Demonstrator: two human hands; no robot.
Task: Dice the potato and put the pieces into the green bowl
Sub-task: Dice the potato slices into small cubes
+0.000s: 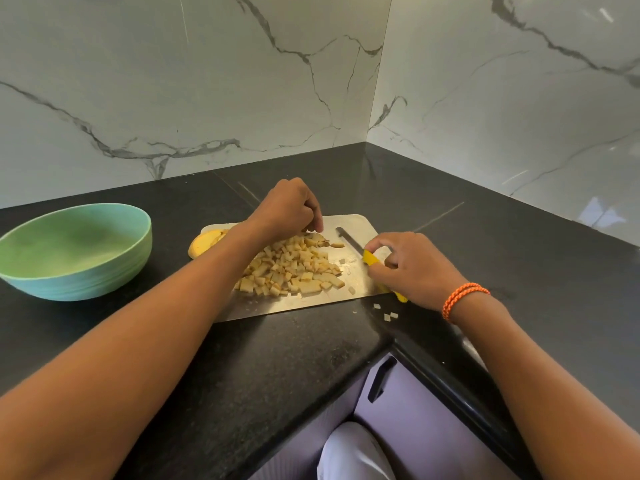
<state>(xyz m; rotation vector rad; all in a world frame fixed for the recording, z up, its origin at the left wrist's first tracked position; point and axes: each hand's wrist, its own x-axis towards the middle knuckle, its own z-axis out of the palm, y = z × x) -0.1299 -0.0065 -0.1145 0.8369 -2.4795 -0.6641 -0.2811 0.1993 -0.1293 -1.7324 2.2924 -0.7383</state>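
I see a shiny flat metal cutting board [349, 221] lying on the black stone counter [277, 358], close to where the two white marble walls [207, 81] meet. A big pile of small pale yellow potato cubes [292, 268] sits in the middle of the board. My left hand [285, 209] is over the far edge of the pile with its fingers curled down, and the fingertips touch the cubes at the top of the heap; I cannot tell if they pinch one. My right hand [412, 268] is at the right edge of the board with its fingers curled around the yellow handle of a knife with a dark blade [349, 239]. The blade lies flat on the board and points to the far right corner. The end of the yellow handle sticks out past the near right corner. An orange braided band [462, 299] is on the right wrist. A round uncut piece of potato with yellow skin [204, 242] lies at the left edge of the board, partly hidden by my left arm. A few loose cubes [388, 315] lie on the counter just off the near right corner. The wide green bowl with a blue outside [76, 282] stands on the counter well to the left of the board, and I see no pieces in it.
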